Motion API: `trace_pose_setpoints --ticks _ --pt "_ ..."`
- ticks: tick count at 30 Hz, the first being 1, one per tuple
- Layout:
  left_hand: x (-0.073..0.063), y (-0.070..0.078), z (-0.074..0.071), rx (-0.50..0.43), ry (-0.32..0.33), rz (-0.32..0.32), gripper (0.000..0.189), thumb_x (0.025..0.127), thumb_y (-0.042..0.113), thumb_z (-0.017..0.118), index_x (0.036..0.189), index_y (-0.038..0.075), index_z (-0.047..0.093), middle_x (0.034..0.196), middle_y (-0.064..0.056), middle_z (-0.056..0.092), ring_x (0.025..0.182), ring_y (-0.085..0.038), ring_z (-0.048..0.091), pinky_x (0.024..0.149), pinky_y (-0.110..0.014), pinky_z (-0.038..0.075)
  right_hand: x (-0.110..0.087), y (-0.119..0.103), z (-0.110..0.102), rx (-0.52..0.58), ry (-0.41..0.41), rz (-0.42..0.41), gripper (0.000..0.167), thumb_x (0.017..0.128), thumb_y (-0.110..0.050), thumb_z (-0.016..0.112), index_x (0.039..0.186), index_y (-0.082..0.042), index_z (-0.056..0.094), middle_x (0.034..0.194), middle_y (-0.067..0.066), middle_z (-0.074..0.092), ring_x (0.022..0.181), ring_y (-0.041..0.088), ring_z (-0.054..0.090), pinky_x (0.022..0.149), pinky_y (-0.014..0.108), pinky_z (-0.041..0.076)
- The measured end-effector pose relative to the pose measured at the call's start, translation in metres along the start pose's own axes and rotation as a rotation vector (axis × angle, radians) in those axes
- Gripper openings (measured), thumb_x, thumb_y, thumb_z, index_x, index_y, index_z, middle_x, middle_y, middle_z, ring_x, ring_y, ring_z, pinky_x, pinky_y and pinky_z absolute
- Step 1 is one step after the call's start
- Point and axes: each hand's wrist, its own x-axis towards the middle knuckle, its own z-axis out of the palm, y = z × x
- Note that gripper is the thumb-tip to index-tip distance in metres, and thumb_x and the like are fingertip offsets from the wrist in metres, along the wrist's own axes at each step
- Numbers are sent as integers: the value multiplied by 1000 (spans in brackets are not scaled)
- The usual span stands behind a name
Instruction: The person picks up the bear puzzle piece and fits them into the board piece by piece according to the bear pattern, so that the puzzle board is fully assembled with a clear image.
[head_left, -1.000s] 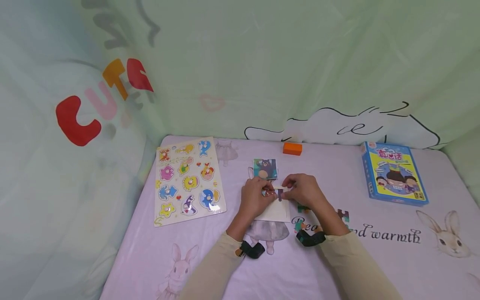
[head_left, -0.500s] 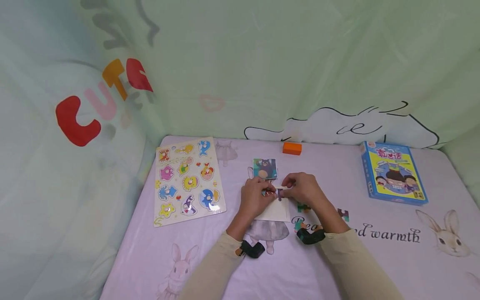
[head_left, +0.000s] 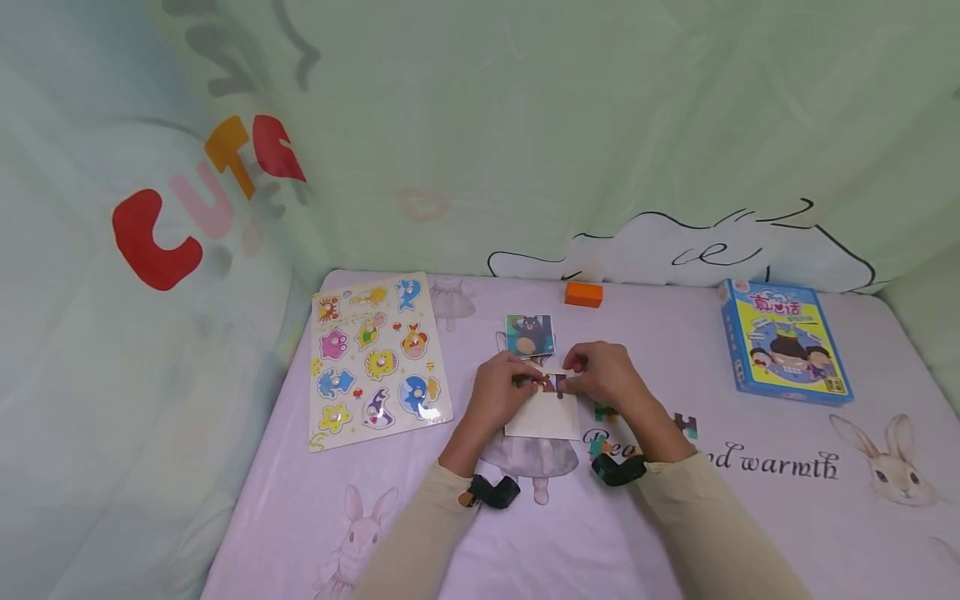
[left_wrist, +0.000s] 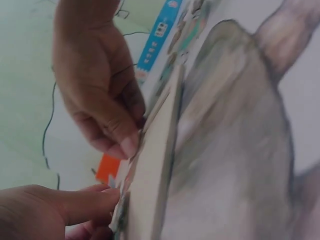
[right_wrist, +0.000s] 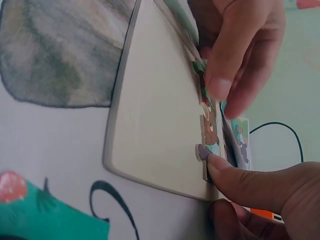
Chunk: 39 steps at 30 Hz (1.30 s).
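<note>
A pale, square jigsaw puzzle board (head_left: pixel 542 418) lies on the printed tablecloth, with a row of picture pieces along its far edge. My right hand (head_left: pixel 606 371) grips its far right corner, the thumb over a dark-knobbed jigsaw piece (right_wrist: pixel 203 152) and the fingers outside the rim. At the far left part, my left hand (head_left: pixel 498 390) holds the edge with its thumb on the row; its contact underneath is partly hidden. Between the hands a brown bear-faced piece (right_wrist: pixel 210 131) shows. Behind the board lies a bear picture card (head_left: pixel 529 335).
Several loose jigsaw pieces (head_left: pixel 686 426) lie right of the board, some partly covered by my right arm. A sea-animal peg puzzle (head_left: pixel 381 363) sits to the left. An orange block (head_left: pixel 583 294) stands at the back, and a blue-and-yellow game box (head_left: pixel 787 342) at the right.
My left hand has slid a little leftward along the far edge, uncovering more of the brown piece and the board. The right hand has stayed almost in place.
</note>
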Motion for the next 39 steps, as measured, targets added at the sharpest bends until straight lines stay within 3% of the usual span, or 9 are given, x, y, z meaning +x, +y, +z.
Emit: trace_pose_setpoints --ticks 6,10,19,26,32,39 --pt "-4 -6 -22 -45 15 -131 12 87 13 80 99 9 77 89 -4 67 77 -12 56 68 -22 46 -1 0 -1 17 0 6 28 83 -25 85 103 -10 72 92 8 61 89 26 53 73 33 43" --pt "-2 -11 -26 -82 -18 -173 16 86 15 82 98 8 73 84 -2 64 74 -12 54 64 -22 45 -2 0 -2 45 4 9 28 83 -25 85 103 -10 72 93 8 62 89 26 53 72 32 43" --pt "-1 -13 -27 -107 -31 -189 18 86 16 82 98 9 71 83 -2 61 74 -12 53 63 -20 45 -5 2 -6 47 -23 -3 28 88 -27 80 109 -10 73 97 8 64 90 25 55 72 31 45" --pt "-2 -12 -25 -105 -31 -186 18 86 16 82 99 9 71 83 -1 60 74 -12 53 64 -20 45 -13 15 -15 61 -24 -21 30 92 -29 73 116 -10 72 102 9 69 93 27 59 75 32 52" --pt "-2 -13 -25 -104 -28 -183 17 87 15 81 99 9 70 84 -2 60 74 -12 52 64 -20 44 -25 25 -22 59 -34 -10 26 92 -28 73 112 -12 74 99 8 68 93 26 59 74 32 51" --pt "-4 -13 -25 -111 -31 -191 19 87 15 81 100 8 70 84 -3 60 74 -12 53 63 -20 45 -38 33 -26 -32 -52 -33 20 89 -28 78 101 -11 77 89 5 68 85 23 57 65 29 48"
